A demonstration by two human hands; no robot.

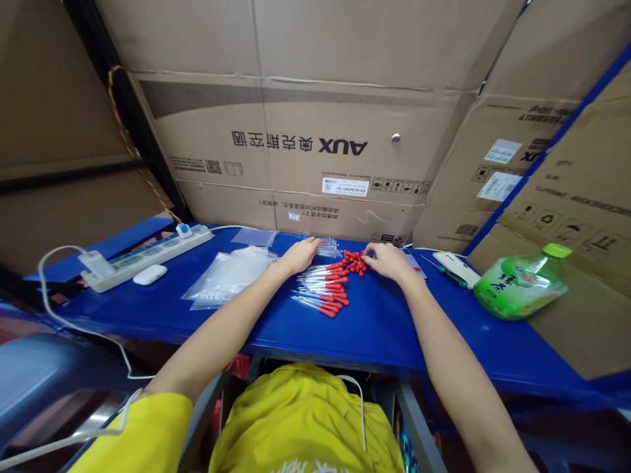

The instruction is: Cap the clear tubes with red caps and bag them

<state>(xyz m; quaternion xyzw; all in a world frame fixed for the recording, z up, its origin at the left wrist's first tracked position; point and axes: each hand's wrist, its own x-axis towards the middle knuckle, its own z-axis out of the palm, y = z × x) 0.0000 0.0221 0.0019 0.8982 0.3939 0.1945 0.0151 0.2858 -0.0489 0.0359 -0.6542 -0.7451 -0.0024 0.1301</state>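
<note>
My left hand point(300, 255) reaches to the near side of a pile of thin clear glass tubes point(329, 247). Its fingers are drawn together at the tubes, and what lies between the fingertips is hidden. At the right edge of a heap of small red rubber bulbs point(353, 261), my right hand point(387, 259) pinches a red bulb between thumb and forefinger. Closer to me lie several droppers point(325, 288), each a clear tube with a red bulb on its right end, in a slanting row. Left of them is a stack of clear plastic bags point(229, 276).
A white power strip point(150, 256) and a white earphone case point(150, 274) are on the left of the blue table point(379, 322). A green bottle point(520, 284), a green-handled tool point(452, 276) and a phone point(413, 263) are on the right. Cardboard point(305, 151) walls the back.
</note>
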